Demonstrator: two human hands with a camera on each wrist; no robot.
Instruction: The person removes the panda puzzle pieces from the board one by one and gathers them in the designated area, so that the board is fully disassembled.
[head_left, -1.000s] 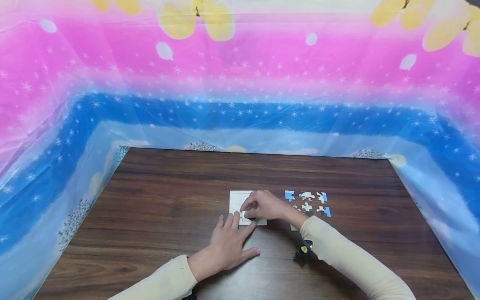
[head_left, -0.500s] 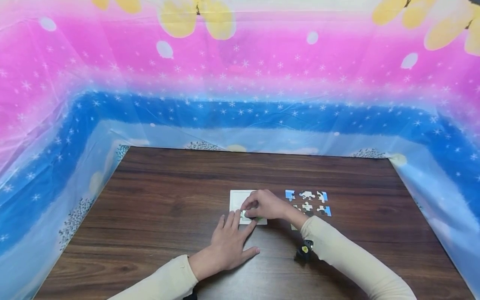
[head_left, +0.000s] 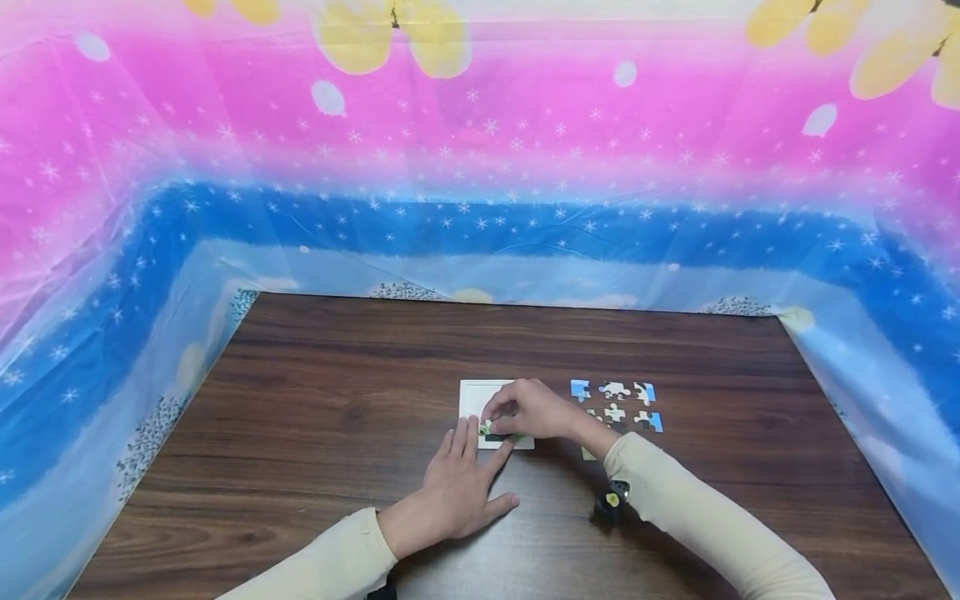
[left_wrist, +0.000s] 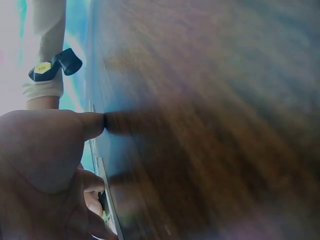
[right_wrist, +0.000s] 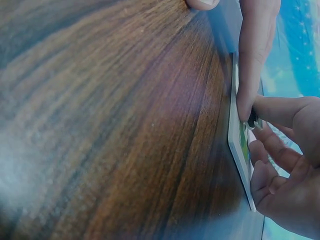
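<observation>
A white puzzle tray lies on the dark wooden table. My left hand is spread out, its fingertips resting on the tray's near left edge and the thumb stretched on the tabletop. Over the tray, my right hand pinches a puzzle piece between thumb and fingers. In the right wrist view this dark piece sits tilted at the tray's surface, right beside a left fingertip. Green printed pieces lie in the tray. The right hand hides much of the tray's inside.
Right of the tray, several loose puzzle pieces lie in rows, some hidden under the right forearm. A black wrist camera hangs below the right sleeve. A pink and blue cloth surrounds the table's back and sides.
Both hands stay almost in place. The piece under my right fingers has shifted slightly, and more green and dark print shows by the left fingertips.
</observation>
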